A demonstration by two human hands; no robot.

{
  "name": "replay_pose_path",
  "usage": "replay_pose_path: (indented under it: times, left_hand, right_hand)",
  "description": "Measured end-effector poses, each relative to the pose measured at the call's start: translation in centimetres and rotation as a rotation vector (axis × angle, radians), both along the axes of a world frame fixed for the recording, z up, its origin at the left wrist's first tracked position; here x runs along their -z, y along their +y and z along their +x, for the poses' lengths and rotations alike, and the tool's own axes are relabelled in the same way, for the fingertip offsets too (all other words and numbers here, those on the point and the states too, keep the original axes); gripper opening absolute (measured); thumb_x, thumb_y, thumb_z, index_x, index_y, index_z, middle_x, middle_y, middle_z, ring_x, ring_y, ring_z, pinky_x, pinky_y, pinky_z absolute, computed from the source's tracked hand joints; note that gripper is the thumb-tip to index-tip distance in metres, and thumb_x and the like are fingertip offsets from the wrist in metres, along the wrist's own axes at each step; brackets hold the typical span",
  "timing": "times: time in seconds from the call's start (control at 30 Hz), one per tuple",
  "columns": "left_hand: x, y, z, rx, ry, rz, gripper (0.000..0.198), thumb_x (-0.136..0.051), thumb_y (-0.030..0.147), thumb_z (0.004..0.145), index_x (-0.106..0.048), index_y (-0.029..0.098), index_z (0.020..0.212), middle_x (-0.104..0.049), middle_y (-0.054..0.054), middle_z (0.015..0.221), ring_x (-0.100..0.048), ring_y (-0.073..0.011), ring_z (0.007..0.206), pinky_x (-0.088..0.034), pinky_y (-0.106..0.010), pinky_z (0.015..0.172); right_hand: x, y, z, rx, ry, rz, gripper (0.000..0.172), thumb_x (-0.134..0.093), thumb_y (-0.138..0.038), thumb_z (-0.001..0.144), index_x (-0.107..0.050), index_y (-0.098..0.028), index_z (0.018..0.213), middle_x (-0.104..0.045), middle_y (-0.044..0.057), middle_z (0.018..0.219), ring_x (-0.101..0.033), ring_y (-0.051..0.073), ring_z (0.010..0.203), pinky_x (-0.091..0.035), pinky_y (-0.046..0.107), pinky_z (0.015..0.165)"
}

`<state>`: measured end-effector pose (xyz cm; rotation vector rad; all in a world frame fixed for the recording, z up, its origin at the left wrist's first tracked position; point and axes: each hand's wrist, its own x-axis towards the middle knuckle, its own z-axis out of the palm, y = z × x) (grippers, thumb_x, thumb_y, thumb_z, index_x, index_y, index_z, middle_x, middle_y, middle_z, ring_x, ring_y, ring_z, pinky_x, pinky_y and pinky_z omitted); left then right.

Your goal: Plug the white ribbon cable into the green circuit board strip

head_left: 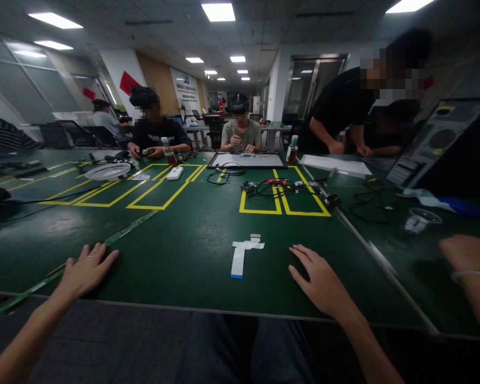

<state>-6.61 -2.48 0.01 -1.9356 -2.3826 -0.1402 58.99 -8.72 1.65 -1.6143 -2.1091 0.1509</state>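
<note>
- In front of you, on the smooth dark-green tabletop (pixel 176 250), lies your landmark, the white ribbon cable (pixel 238 260): flat, thin, bent into a rough cross, with a blue band at its near end and a small grey-brown tip at its far end.
- Left of the cable, well apart from it, your left hand (pixel 88 269) rests palm down with fingers spread, gripping nothing, across a narrow, shiny green strip (pixel 133 226).
- Right of the cable, nearer to it, your right hand (pixel 320 280) is open, fingers extended and thumb apart, with nothing in its grasp.
- Beyond the cable, straight yellow tape (pixel 260 212) forms rectangles under tangled, glossy black cords (pixel 260 191).
- Farther beyond it lies a flat, dark-rimmed pale panel (pixel 248 160).
- Far right of it, past your right hand, is a co-worker's hand (pixel 468 253), above a banded wrist.
</note>
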Motion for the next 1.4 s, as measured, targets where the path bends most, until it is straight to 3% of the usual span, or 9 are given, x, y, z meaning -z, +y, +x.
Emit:
replay_pose_path:
  times: [0.13, 0.27, 0.5, 0.67, 0.8, 0.97, 1.17, 1.4]
  left_hand:
    - [0.1, 2.0, 5.6, 0.115, -0.044, -0.056, 0.073, -0.024, 0.05, 0.098, -0.059, 0.004, 0.143, -0.054, -0.026, 0.156, -0.037, -0.0414, 0.156, -0.03, -0.06, 0.123]
    - [-0.2, 3.7, 12.2, 0.258, -0.093, -0.039, 0.08, -0.025, 0.056, 0.1, -0.052, 0.002, 0.151, -0.048, -0.026, 0.161, -0.035, -0.0371, 0.159, -0.026, -0.057, 0.128]
    - [-1.4, 5.1, 22.3, 0.552, -0.225, -0.028, 0.075, -0.028, 0.057, 0.105, -0.042, 0.01, 0.162, -0.037, -0.018, 0.17, -0.027, -0.0309, 0.163, -0.023, -0.056, 0.131]
    - [-2.1, 6.3, 27.8, 0.738, -0.339, -0.118, 0.069, -0.018, 0.051, 0.11, -0.036, 0.015, 0.166, -0.03, -0.011, 0.173, -0.017, -0.0267, 0.165, -0.018, -0.051, 0.133]
    - [-1.9, 7.2, 31.5, 0.852, -0.385, -0.103, 0.066, -0.02, 0.051, 0.111, -0.037, 0.019, 0.166, -0.03, -0.01, 0.173, -0.019, -0.026, 0.165, -0.018, -0.051, 0.133]
    - [-1.7, 7.1, 33.9, 0.864, -0.408, -0.048, 0.065, -0.022, 0.052, 0.111, -0.046, 0.017, 0.161, -0.037, -0.011, 0.171, -0.026, -0.0264, 0.163, -0.019, -0.052, 0.133]
    - [-2.1, 6.0, 33.7, 0.874, -0.417, -0.008, 0.063, -0.028, 0.053, 0.11, -0.05, 0.019, 0.158, -0.043, -0.012, 0.168, -0.031, -0.0263, 0.161, -0.021, -0.051, 0.133]
    - [-2.2, 5.7, 33.6, 0.883, -0.418, 0.001, 0.061, -0.033, 0.055, 0.109, -0.055, 0.018, 0.152, -0.049, -0.013, 0.164, -0.035, -0.0278, 0.16, -0.025, -0.053, 0.132]
  right_hand:
    - [-0.2, -0.1, -0.1, -0.001, -0.007, -0.002, 0.052, -0.051, -0.048, 0.106, -0.057, -0.024, 0.152, -0.057, 0.011, 0.156, -0.053, 0.031, 0.144, -0.045, 0.055, 0.121]
    - [-0.2, -0.2, 0.0, 0.003, -0.018, -0.026, 0.054, -0.049, -0.05, 0.106, -0.055, -0.023, 0.154, -0.056, 0.011, 0.158, -0.052, 0.03, 0.145, -0.044, 0.054, 0.121]
    - [-0.2, -0.1, -0.1, -0.001, -0.004, -0.011, 0.053, -0.05, -0.049, 0.106, -0.057, -0.024, 0.152, -0.057, 0.011, 0.156, -0.052, 0.031, 0.145, -0.045, 0.055, 0.121]
    - [-0.3, -0.1, -0.1, -0.005, 0.013, 0.01, 0.052, -0.05, -0.049, 0.105, -0.058, -0.026, 0.151, -0.058, 0.011, 0.155, -0.054, 0.032, 0.143, -0.046, 0.056, 0.119]
    - [-0.4, -0.1, -0.1, -0.006, 0.006, 0.001, 0.051, -0.05, -0.048, 0.105, -0.059, -0.025, 0.15, -0.059, 0.011, 0.155, -0.054, 0.031, 0.143, -0.045, 0.055, 0.12]
    - [-0.2, -0.1, -0.2, -0.003, -0.016, 0.002, 0.053, -0.049, -0.048, 0.106, -0.057, -0.024, 0.152, -0.057, 0.011, 0.156, -0.052, 0.031, 0.145, -0.044, 0.054, 0.121]
    - [-0.1, 0.0, -0.2, -0.02, -0.044, 0.034, 0.052, -0.05, -0.045, 0.106, -0.057, -0.023, 0.152, -0.059, 0.013, 0.154, -0.054, 0.031, 0.143, -0.046, 0.056, 0.12]
    - [-2.7, 0.7, -2.8, -0.143, 0.001, -0.013, 0.052, -0.046, -0.04, 0.107, -0.052, -0.024, 0.156, -0.054, 0.009, 0.161, -0.048, 0.027, 0.15, -0.041, 0.05, 0.125]
